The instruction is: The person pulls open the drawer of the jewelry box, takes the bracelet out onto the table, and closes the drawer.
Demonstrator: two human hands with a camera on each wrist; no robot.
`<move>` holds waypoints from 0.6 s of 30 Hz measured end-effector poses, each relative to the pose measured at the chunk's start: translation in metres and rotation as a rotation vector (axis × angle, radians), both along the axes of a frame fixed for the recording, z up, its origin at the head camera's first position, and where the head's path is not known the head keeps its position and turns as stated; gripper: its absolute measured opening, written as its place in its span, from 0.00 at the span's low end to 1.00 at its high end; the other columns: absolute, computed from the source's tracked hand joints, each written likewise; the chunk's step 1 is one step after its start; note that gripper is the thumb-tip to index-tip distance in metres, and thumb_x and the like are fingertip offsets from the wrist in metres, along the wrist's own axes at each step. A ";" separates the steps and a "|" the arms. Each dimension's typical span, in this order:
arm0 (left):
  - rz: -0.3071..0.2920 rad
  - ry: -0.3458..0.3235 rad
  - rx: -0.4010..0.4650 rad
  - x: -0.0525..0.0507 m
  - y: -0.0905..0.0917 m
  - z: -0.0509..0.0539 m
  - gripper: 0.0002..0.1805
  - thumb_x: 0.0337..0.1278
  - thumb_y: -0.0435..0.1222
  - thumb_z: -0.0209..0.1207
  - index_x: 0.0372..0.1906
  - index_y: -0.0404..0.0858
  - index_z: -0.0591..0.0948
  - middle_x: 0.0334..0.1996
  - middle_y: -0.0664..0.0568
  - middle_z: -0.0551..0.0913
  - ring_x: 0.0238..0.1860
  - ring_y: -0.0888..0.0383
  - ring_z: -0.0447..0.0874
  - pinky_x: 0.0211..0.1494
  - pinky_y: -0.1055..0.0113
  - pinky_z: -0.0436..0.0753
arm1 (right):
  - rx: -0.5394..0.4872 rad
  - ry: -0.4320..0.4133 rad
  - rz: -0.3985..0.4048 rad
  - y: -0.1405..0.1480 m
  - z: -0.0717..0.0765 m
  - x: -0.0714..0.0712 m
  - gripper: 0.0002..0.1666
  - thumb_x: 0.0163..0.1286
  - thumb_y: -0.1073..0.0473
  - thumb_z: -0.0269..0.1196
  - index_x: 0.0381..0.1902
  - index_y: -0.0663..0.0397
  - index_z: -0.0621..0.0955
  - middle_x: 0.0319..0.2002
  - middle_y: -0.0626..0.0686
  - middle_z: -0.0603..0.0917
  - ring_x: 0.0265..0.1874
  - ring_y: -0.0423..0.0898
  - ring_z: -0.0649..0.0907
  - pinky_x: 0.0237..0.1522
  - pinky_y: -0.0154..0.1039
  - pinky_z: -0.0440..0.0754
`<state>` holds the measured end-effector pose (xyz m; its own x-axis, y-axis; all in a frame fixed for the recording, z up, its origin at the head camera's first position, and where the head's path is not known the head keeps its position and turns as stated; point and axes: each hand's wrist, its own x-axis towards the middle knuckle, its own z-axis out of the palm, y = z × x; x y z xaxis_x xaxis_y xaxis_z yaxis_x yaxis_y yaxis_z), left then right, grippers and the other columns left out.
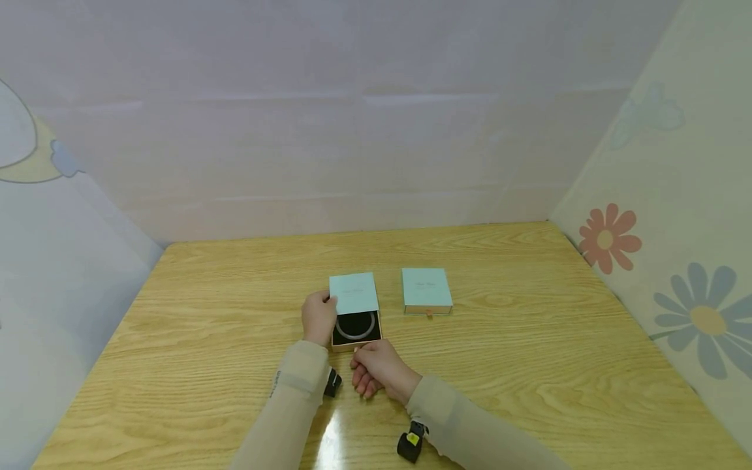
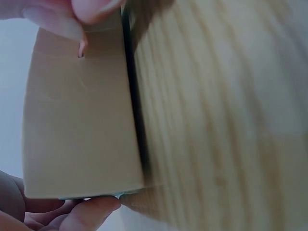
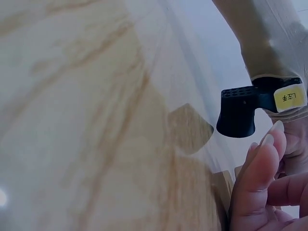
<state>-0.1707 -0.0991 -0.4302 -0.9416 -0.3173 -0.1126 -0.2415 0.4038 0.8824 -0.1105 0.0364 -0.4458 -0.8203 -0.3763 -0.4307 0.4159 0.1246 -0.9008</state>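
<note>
A light blue drawer-style gift box (image 1: 354,292) lies on the table with its inner drawer (image 1: 357,346) slid partway out toward me. Inside the drawer, a round bangle (image 1: 355,337) rests on black lining, its far part hidden under the sleeve. My left hand (image 1: 318,320) grips the left side of the sleeve, thumb on top. At the drawer's front, my right hand (image 1: 382,367) pinches a small ribbon tab (image 2: 82,47), which shows in the left wrist view against the plain drawer front (image 2: 82,120). The right wrist view shows my curled right fingers (image 3: 257,190) near the drawer edge.
A second light blue box (image 1: 425,286), closed and with a small tab at its front, lies right of the first. Both stand on a wood-grain table (image 1: 529,365). Walls rise behind and at both sides. A black wrist camera (image 3: 236,113) sits on my left wrist.
</note>
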 end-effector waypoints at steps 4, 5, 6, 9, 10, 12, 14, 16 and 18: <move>0.006 -0.008 -0.002 0.000 0.000 0.000 0.16 0.70 0.27 0.50 0.56 0.22 0.77 0.53 0.31 0.79 0.55 0.40 0.77 0.55 0.49 0.77 | 0.001 -0.002 0.001 0.000 0.000 0.000 0.17 0.73 0.66 0.47 0.27 0.68 0.77 0.12 0.51 0.76 0.07 0.37 0.73 0.10 0.30 0.73; 0.007 -0.008 -0.004 -0.001 0.001 0.000 0.16 0.70 0.27 0.50 0.56 0.22 0.77 0.53 0.31 0.79 0.55 0.40 0.77 0.55 0.49 0.77 | 0.001 -0.002 0.000 0.000 0.000 0.000 0.17 0.73 0.66 0.48 0.26 0.67 0.77 0.12 0.51 0.76 0.07 0.37 0.73 0.10 0.30 0.73; 0.008 -0.009 -0.006 -0.001 0.001 0.000 0.16 0.70 0.27 0.50 0.56 0.22 0.77 0.53 0.31 0.79 0.55 0.40 0.77 0.55 0.49 0.77 | 0.000 0.000 0.000 0.000 0.000 0.000 0.17 0.73 0.66 0.48 0.26 0.67 0.77 0.12 0.51 0.76 0.07 0.37 0.73 0.10 0.30 0.73; 0.010 -0.010 -0.010 -0.001 0.001 0.000 0.16 0.70 0.27 0.50 0.55 0.22 0.78 0.53 0.32 0.79 0.55 0.40 0.77 0.55 0.50 0.77 | 0.002 -0.004 0.000 0.000 -0.001 0.000 0.17 0.74 0.66 0.48 0.26 0.67 0.77 0.12 0.51 0.76 0.07 0.37 0.73 0.10 0.30 0.73; 0.010 -0.008 -0.013 -0.001 0.001 0.000 0.16 0.70 0.27 0.50 0.55 0.22 0.78 0.53 0.32 0.79 0.55 0.40 0.77 0.55 0.50 0.77 | 0.003 -0.003 0.000 0.000 -0.001 0.001 0.17 0.74 0.65 0.48 0.26 0.67 0.77 0.12 0.51 0.76 0.07 0.37 0.73 0.10 0.30 0.73; 0.012 -0.007 -0.016 -0.001 0.000 0.000 0.16 0.69 0.27 0.50 0.55 0.22 0.78 0.52 0.32 0.80 0.54 0.41 0.78 0.55 0.50 0.77 | 0.006 -0.001 0.001 0.000 -0.001 0.001 0.17 0.74 0.65 0.48 0.26 0.67 0.77 0.12 0.51 0.76 0.07 0.37 0.73 0.10 0.30 0.72; 0.013 -0.003 -0.021 -0.001 0.000 0.000 0.16 0.69 0.27 0.50 0.54 0.22 0.79 0.52 0.32 0.80 0.53 0.41 0.78 0.54 0.50 0.77 | 0.010 -0.004 0.003 0.000 -0.001 0.001 0.17 0.74 0.65 0.48 0.26 0.67 0.77 0.12 0.51 0.76 0.07 0.37 0.73 0.10 0.30 0.72; 0.014 -0.003 -0.022 -0.001 0.000 0.000 0.16 0.69 0.27 0.51 0.54 0.22 0.78 0.52 0.32 0.80 0.54 0.40 0.78 0.55 0.50 0.77 | 0.013 -0.003 0.005 0.000 -0.001 0.002 0.17 0.74 0.65 0.48 0.26 0.66 0.77 0.12 0.51 0.75 0.07 0.37 0.73 0.10 0.30 0.72; 0.013 -0.006 -0.018 -0.001 0.000 -0.001 0.16 0.69 0.27 0.51 0.55 0.22 0.78 0.53 0.32 0.79 0.56 0.40 0.77 0.56 0.50 0.77 | 0.012 -0.004 0.008 0.000 -0.001 0.002 0.17 0.74 0.65 0.48 0.27 0.66 0.77 0.13 0.51 0.75 0.07 0.37 0.73 0.10 0.30 0.72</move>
<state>-0.1721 -0.0994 -0.4311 -0.9367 -0.3315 -0.1128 -0.2524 0.4161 0.8736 -0.1085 0.0368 -0.4471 -0.8153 -0.3774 -0.4391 0.4188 0.1392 -0.8973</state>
